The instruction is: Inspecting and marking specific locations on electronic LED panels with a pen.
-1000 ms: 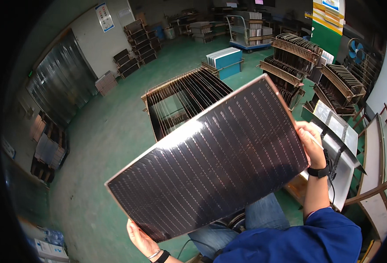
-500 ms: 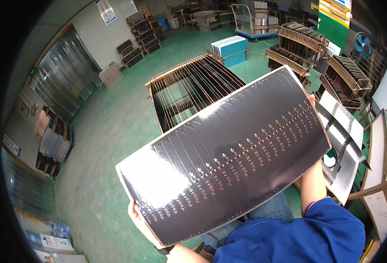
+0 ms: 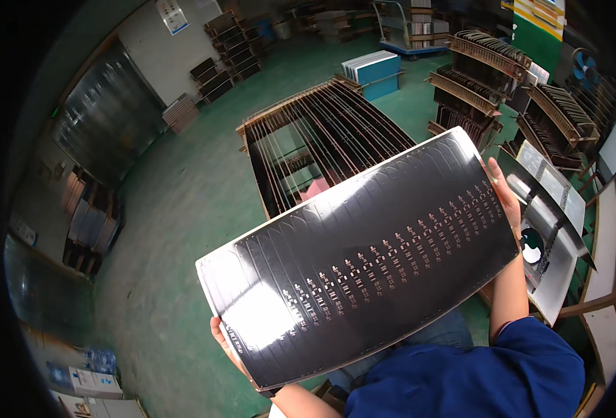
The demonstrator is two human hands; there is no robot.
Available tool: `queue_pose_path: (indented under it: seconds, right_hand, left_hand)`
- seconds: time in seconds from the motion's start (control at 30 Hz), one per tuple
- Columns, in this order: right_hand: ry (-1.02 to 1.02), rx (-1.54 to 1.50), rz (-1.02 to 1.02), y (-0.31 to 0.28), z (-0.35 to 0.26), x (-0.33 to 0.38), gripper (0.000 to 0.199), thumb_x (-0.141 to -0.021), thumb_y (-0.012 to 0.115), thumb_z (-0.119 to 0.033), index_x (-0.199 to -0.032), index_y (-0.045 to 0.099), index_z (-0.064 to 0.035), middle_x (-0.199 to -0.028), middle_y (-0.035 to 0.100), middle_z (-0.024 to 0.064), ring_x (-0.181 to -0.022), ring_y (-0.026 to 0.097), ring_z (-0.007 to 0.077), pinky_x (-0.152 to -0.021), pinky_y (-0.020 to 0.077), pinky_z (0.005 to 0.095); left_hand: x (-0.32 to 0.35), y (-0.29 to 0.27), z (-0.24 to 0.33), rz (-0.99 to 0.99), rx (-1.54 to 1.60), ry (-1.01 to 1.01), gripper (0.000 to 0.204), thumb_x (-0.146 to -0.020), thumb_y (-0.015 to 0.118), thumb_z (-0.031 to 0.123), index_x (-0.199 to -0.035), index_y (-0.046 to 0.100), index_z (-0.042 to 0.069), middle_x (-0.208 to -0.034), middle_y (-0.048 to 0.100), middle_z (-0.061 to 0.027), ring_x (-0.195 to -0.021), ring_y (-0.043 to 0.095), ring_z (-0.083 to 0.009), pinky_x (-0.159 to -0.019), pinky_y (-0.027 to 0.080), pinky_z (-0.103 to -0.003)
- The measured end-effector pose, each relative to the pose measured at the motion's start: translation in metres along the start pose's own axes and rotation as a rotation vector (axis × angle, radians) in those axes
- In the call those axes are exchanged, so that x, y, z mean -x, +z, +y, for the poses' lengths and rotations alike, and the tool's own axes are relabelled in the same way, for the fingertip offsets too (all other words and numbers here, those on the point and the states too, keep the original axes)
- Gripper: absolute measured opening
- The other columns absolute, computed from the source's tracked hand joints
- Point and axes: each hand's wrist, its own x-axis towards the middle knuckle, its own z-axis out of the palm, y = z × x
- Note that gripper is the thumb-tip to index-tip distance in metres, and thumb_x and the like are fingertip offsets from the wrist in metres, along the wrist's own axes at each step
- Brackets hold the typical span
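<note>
Looking well to the left of our left fingers, we are seeing a stack of flat boards standing by the wall, probably out of the walkway. Our left hand is clamping on the short left edge of a dark panel, with most of its fingers hiding underneath. The panel is spanning the gap between both sets of fingers, tilting so its right end is sitting farther from us; gripping opposite ends is likely balancing its width and sparing the glossy face from touch. Beyond the panel, ahead of our fingers, a slotted rack is standing on the floor, its rods seemingly serving as dividers. Our right hand is clasping the right edge, thumb lying alongside, other fingers going out of sight behind, presumably bearing weight. Just right of those fingers, a dark curved sheet is lying across pale boards.
</note>
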Motion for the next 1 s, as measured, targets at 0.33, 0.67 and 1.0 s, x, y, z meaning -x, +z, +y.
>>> queue_pose_path:
  seconds: [0.33,0.67,1.0]
  right_hand:
    - [-0.050,0.098,-0.016,-0.021,0.014,-0.009,0.044,-0.087,0.046,0.001,-0.131,0.038,-0.0029,-0.124,0.054,0.0195,-0.108,0.058,0.0252,-0.092,0.0491,0.0343]
    - [-0.247,0.371,-0.015,-0.002,0.013,0.016,0.047,-0.099,0.036,-0.027,-0.140,0.026,-0.0065,-0.124,0.054,0.0204,-0.107,0.059,0.0241,-0.088,0.0497,0.0351]
    - [-0.499,0.773,0.642,-0.127,-0.117,0.167,0.047,-0.099,0.034,-0.033,-0.123,0.051,0.0035,-0.083,0.066,0.0133,-0.066,0.061,0.0119,-0.060,0.0491,0.0214]
  left_hand:
    - [0.024,-0.011,-0.021,-0.289,-0.055,-0.174,0.040,-0.089,0.053,0.005,-0.127,0.042,0.004,-0.116,0.057,-0.0140,-0.104,0.059,-0.0245,-0.090,0.051,-0.040]
    - [0.085,0.028,-0.073,-0.452,-0.179,-0.537,0.054,-0.086,0.060,0.006,-0.132,0.035,-0.007,-0.125,0.049,-0.0215,-0.108,0.055,-0.0349,-0.086,0.051,-0.055]
    - [0.052,0.030,-0.059,-0.320,-0.372,-0.343,0.039,-0.077,0.064,0.001,-0.115,0.056,-0.004,-0.122,0.056,-0.0166,-0.115,0.048,-0.0317,-0.098,0.038,-0.043]
